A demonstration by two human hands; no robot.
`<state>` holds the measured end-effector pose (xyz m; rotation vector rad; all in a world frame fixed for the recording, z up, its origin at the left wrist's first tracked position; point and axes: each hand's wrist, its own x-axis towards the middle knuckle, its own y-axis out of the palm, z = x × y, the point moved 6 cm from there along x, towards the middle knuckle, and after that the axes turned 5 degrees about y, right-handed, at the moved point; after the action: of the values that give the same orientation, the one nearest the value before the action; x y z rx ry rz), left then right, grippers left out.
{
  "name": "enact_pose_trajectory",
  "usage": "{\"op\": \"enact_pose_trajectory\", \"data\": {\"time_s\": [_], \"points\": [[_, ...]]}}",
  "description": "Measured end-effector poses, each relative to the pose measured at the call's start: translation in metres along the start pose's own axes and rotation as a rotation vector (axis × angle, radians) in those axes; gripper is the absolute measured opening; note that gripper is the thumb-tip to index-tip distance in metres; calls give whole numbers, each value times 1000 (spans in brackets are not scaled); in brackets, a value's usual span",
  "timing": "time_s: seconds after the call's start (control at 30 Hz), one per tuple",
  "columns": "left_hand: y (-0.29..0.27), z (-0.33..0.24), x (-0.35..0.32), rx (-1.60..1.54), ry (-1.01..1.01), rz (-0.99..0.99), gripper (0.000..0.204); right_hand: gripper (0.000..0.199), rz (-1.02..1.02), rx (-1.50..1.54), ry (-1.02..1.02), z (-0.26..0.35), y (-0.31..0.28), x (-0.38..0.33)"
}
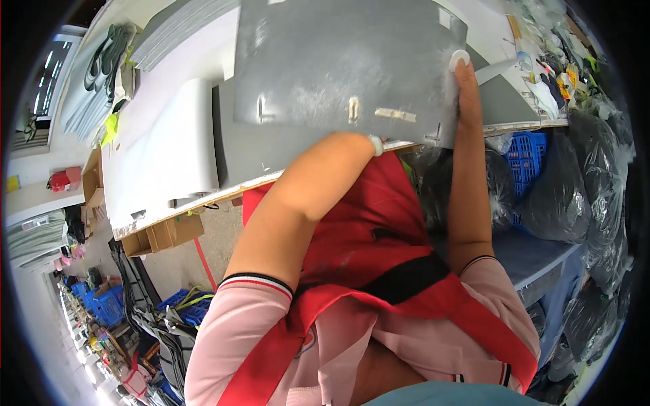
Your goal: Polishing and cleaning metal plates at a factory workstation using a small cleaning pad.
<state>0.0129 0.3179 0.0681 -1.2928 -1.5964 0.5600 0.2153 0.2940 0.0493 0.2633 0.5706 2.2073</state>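
A large dark grey sheet (345, 61), with cut slots and bits of pale tape along its near side, is lifted and tilted over the table. My right hand (466, 78) grips its right edge, the thumb lying on the upper face. At that thumb's tip is a round white piece (459, 59), perhaps a finger cover. My left forearm (332, 162) reaches under the sheet's near edge, and the hand itself is hidden there. A small white band or cover (376, 144) shows where the arm disappears. Beneath lies another grey sheet (271, 145) on the table.
A curled white sheet (183, 135) lies on the white table (122, 196) at left, with stacked grey strips (179, 30) behind. Cluttered scraps and plastic cover the right end. Below stand black plastic bags (558, 196), a blue crate (525, 159) and a cardboard box (172, 233).
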Motion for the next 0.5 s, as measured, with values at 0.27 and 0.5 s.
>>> {"op": "enact_pose_trajectory", "data": {"time_s": [0.27,0.5], "points": [[-131,175,-62,94,-479,-210,31,42,-175,-76,98,-47,-30,-9],[-189,203,-166,26,-801,-438,36,51,-168,15,114,-40,-41,-15]]}}
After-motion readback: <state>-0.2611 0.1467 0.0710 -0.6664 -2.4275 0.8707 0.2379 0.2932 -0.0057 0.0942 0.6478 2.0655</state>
